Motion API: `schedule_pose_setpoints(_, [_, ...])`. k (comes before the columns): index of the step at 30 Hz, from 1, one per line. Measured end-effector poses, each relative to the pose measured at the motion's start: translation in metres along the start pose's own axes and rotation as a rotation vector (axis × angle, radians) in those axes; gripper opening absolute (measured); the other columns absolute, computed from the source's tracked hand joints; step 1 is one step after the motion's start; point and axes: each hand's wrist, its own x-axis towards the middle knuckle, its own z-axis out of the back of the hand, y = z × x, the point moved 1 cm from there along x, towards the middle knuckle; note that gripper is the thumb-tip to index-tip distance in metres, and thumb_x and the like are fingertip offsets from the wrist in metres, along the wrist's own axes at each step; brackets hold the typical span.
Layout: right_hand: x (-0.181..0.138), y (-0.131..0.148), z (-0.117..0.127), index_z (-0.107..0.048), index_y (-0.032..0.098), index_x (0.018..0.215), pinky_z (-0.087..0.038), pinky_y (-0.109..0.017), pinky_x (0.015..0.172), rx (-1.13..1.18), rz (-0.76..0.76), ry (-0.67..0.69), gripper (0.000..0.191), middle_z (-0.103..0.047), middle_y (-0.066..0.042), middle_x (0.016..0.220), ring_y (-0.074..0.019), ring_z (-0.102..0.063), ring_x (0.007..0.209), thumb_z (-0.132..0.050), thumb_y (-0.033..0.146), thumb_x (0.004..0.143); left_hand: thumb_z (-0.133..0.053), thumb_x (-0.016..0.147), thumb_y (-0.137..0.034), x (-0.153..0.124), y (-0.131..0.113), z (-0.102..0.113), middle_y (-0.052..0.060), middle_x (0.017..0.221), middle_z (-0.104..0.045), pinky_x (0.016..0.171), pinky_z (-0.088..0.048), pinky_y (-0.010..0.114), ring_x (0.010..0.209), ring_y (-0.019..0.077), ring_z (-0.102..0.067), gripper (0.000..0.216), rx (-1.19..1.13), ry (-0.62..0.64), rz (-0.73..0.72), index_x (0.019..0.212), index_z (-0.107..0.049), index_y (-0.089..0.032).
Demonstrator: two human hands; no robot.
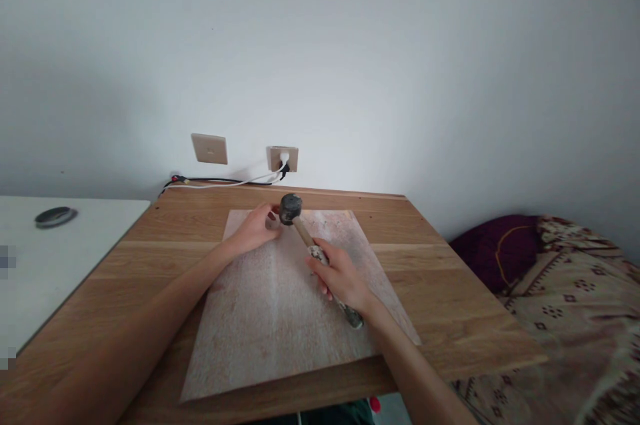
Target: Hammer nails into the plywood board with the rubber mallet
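A pale pinkish tile (280, 305) lies flat on a wooden table (450, 291). My right hand (343, 278) is closed round the wooden handle of a rubber mallet (291, 208), whose dark head rests on the tile near its far edge. My left hand (257, 228) lies on the tile just left of the mallet head, fingers curled and touching the surface beside it. Whether those fingers pinch anything small I cannot make out.
A white surface (65, 258) adjoins the table on the left, with a dark round object (55, 216) on it. Wall sockets (283, 158) with a plugged cable sit behind the table. A patterned bedspread (565, 318) and a purple cushion (493, 248) are at the right.
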Motion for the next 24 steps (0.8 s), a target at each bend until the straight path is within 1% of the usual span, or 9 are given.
schedule_pose_setpoints(2, [-0.004, 0.001, 0.004, -0.059, 0.020, 0.116, -0.038, -0.019, 0.031, 0.062, 0.030, -0.070, 0.035, -0.049, 0.011, 0.051, -0.0110, -0.047, 0.035, -0.058, 0.044, 0.092, -0.068, 0.076, -0.021, -0.002, -0.008, 0.002, 0.005, 0.099, -0.067, 0.083, -0.054, 0.035, 0.088, 0.0205, -0.065, 0.025, 0.061, -0.076, -0.059, 0.100, -0.066, -0.018])
schedule_pose_setpoints(4, [-0.007, 0.003, 0.010, -0.057, 0.019, 0.114, -0.038, -0.021, 0.030, 0.159, 0.037, -0.137, 0.037, -0.049, 0.011, 0.053, -0.0106, -0.045, 0.035, -0.060, 0.048, 0.089, -0.063, 0.084, -0.020, -0.007, -0.022, 0.003, 0.004, 0.096, -0.064, 0.083, -0.053, 0.034, 0.087, 0.0189, -0.063, 0.010, 0.127, -0.071, -0.177, 0.094, -0.065, -0.019])
schedule_pose_setpoints(6, [-0.008, 0.003, 0.019, -0.055, 0.020, 0.115, -0.036, -0.021, 0.029, 0.275, 0.006, -0.173, 0.044, -0.052, 0.010, 0.058, -0.0097, -0.044, 0.034, -0.062, 0.050, 0.084, -0.060, 0.089, -0.015, -0.014, -0.042, -0.001, 0.004, 0.096, -0.066, 0.086, -0.052, 0.034, 0.092, 0.0195, -0.065, 0.010, 0.214, 0.075, -0.361, 0.095, -0.066, -0.020])
schedule_pose_setpoints(9, [-0.010, -0.002, 0.033, -0.053, 0.020, 0.114, -0.031, -0.020, 0.026, 0.389, -0.080, -0.175, 0.048, -0.056, 0.009, 0.064, -0.0083, -0.044, 0.034, -0.064, 0.050, 0.077, -0.062, 0.089, -0.008, -0.027, -0.073, -0.013, 0.005, 0.107, -0.072, 0.094, -0.050, 0.035, 0.106, 0.0217, -0.066, 0.022, 0.346, 0.339, -0.675, 0.106, -0.069, -0.022])
schedule_pose_setpoints(11, [-0.017, -0.009, 0.040, -0.053, 0.021, 0.110, -0.031, -0.019, 0.026, 0.363, -0.125, -0.166, 0.046, -0.057, 0.008, 0.063, -0.0077, -0.043, 0.033, -0.065, 0.047, 0.075, -0.063, 0.092, -0.007, -0.035, -0.086, -0.022, 0.003, 0.107, -0.075, 0.094, -0.050, 0.034, 0.105, 0.0207, -0.067, 0.020, 0.403, 0.409, -0.800, 0.104, -0.069, -0.022])
schedule_pose_setpoints(16, [-0.055, -0.026, 0.041, -0.052, 0.020, 0.115, -0.031, -0.018, 0.027, 0.207, -0.173, -0.094, 0.043, -0.046, 0.013, 0.045, -0.0093, -0.035, 0.030, -0.062, 0.049, 0.084, -0.065, 0.095, -0.011, -0.045, -0.092, -0.034, 0.000, 0.086, -0.074, 0.080, -0.049, 0.033, 0.087, 0.0189, -0.068, 0.013, 0.515, 0.380, -0.872, 0.087, -0.067, -0.022])
schedule_pose_setpoints(20, [-0.077, -0.039, 0.035, -0.051, 0.020, 0.124, -0.034, -0.017, 0.028, 0.120, -0.174, -0.096, 0.044, -0.047, 0.013, 0.045, -0.0095, -0.037, 0.031, -0.058, 0.049, 0.092, -0.066, 0.094, -0.011, -0.047, -0.090, -0.035, 0.001, 0.086, -0.073, 0.080, -0.049, 0.033, 0.087, 0.0195, -0.068, 0.011, 0.547, 0.336, -0.888, 0.089, -0.067, -0.020])
schedule_pose_setpoints(22, [-0.081, -0.044, 0.033, -0.050, 0.020, 0.127, -0.036, -0.017, 0.029, 0.076, -0.189, -0.093, 0.044, -0.048, 0.013, 0.046, -0.0095, -0.039, 0.031, -0.057, 0.048, 0.094, -0.066, 0.093, -0.009, -0.044, -0.087, -0.033, 0.002, 0.091, -0.074, 0.082, -0.050, 0.032, 0.089, 0.0195, -0.068, 0.012, 0.535, 0.339, -0.854, 0.094, -0.069, -0.020])
schedule_pose_setpoints(24, [-0.080, -0.048, 0.034, -0.049, 0.021, 0.129, -0.036, -0.016, 0.030, 0.047, -0.198, -0.079, 0.044, -0.049, 0.013, 0.048, -0.0097, -0.042, 0.032, -0.055, 0.048, 0.095, -0.065, 0.091, -0.009, -0.036, -0.077, -0.026, 0.003, 0.095, -0.074, 0.083, -0.051, 0.031, 0.090, 0.0194, -0.069, 0.015, 0.498, 0.338, -0.751, 0.097, -0.071, -0.021])
